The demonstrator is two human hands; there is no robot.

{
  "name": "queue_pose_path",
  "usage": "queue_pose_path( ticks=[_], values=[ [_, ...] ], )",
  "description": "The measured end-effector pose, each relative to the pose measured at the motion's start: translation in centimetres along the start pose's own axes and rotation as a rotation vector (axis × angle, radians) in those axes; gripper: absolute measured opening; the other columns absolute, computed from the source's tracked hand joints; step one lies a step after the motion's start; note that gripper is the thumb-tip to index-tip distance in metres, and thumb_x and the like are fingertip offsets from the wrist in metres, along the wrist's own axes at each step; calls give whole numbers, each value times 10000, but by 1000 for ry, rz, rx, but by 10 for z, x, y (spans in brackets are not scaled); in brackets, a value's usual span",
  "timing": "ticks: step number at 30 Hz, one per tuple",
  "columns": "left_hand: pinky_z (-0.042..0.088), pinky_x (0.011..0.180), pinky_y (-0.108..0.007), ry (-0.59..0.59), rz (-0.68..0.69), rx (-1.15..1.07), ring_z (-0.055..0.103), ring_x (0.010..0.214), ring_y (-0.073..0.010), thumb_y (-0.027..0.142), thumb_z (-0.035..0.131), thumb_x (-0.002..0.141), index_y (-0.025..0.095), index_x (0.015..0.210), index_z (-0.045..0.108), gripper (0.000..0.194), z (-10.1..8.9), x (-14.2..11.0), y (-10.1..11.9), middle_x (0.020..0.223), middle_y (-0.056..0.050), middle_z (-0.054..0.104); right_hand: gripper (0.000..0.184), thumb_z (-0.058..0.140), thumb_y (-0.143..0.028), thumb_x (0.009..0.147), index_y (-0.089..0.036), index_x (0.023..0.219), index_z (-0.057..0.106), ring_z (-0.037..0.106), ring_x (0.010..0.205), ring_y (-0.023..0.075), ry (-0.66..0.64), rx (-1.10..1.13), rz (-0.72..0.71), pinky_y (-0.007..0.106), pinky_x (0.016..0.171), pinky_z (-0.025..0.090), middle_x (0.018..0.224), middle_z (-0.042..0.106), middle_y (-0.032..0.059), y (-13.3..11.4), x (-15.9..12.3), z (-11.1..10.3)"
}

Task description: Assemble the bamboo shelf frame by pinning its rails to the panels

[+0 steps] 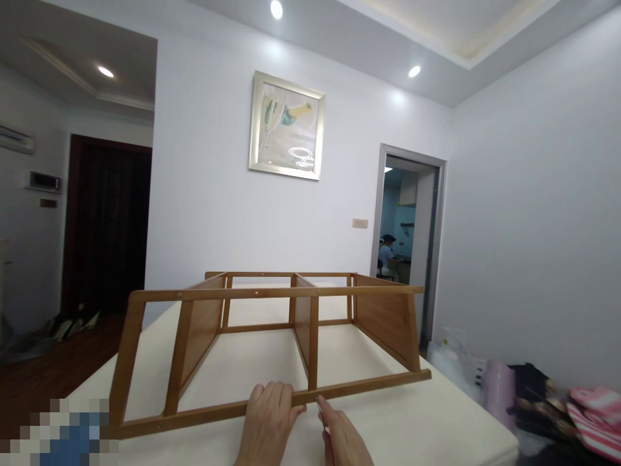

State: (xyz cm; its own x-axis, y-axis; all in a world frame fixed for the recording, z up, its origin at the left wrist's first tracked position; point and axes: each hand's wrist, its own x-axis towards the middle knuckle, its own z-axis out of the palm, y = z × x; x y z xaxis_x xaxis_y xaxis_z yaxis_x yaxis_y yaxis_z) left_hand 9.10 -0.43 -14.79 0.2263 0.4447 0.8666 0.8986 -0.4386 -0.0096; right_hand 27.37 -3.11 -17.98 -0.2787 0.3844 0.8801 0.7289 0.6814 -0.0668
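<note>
A brown wooden shelf rack (218, 412) lies on its side, with three slatless panels joining its long rails. My left hand (269, 421) has its fingers wrapped over the near bottom rail, thumb along it, left of the middle panel. Just to the right, my right hand (344, 437) pinches a thin metal tool (321, 413), whose tip meets the rail by the middle panel's joint. The tool looks like a hex key, but most of it is hidden by the fingers. Small screw heads or holes show along the rails.
The rack rests on a cream-covered table (436, 421). To the right are a pink cylinder (499, 391), dark bags and a red-and-white striped cloth (594, 421). Through a doorway at the back a person (387, 255) sits. A framed picture (286, 126) hangs on the wall.
</note>
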Motion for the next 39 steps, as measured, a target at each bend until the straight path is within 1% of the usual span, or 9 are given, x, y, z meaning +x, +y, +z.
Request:
queue_pose_path(
  ticks=[5,10,14,18,21,27,31,35,39],
  values=[
    [303,690,-353,13,11,6,516,648,-194,247,738,752,232,750,542,196,-2,1,2,666,43,569,543,369,-38,889,-201,1407,352,647,713,207,-115,-70,-70,306,646,571,834,677,69,2,6,-16],
    [312,702,-352,2,8,-5,516,649,-191,245,718,768,229,756,539,180,-2,1,3,669,40,572,295,415,-173,937,-220,1208,523,655,617,183,-17,-52,87,255,571,538,715,674,36,1,-2,1],
    [314,699,-352,11,4,-26,523,648,-188,242,690,788,226,747,526,170,-2,1,4,666,39,567,244,433,-416,934,-231,993,580,655,548,186,130,255,494,263,532,521,647,692,32,-12,-1,21],
    [319,698,-359,14,6,-35,528,645,-195,197,658,791,229,746,522,146,1,0,5,660,35,564,463,652,-619,712,-232,920,504,601,439,187,252,729,989,286,467,512,502,631,-21,-35,16,34],
    [326,705,-360,25,19,-34,528,644,-195,130,646,763,231,768,530,153,3,-1,3,658,37,564,568,741,-618,601,-236,915,461,627,484,192,361,952,1178,324,516,551,528,637,-28,-48,26,40],
    [340,732,-362,4,73,-2,528,664,-192,52,602,745,226,867,545,219,2,-2,0,707,34,581,520,720,-568,671,-227,995,498,675,588,191,324,748,891,293,532,559,833,726,72,-35,8,43],
    [349,754,-367,8,80,-7,543,686,-196,24,566,743,223,894,539,252,4,-4,1,724,29,587,309,610,-473,846,-230,1029,553,664,541,172,106,297,460,253,501,538,773,726,43,-13,3,24],
    [356,764,-373,31,73,-7,547,680,-196,28,556,742,223,895,532,249,5,-5,1,718,28,587,235,536,-422,908,-205,962,607,651,601,216,83,-240,45,294,522,514,700,678,59,-10,21,0],
    [357,749,-368,19,71,2,553,675,-196,23,551,747,223,903,530,255,5,-5,1,713,26,591,226,524,-381,918,-217,774,583,623,629,215,85,-334,22,304,560,489,682,632,62,-22,40,-7]
  ],
)
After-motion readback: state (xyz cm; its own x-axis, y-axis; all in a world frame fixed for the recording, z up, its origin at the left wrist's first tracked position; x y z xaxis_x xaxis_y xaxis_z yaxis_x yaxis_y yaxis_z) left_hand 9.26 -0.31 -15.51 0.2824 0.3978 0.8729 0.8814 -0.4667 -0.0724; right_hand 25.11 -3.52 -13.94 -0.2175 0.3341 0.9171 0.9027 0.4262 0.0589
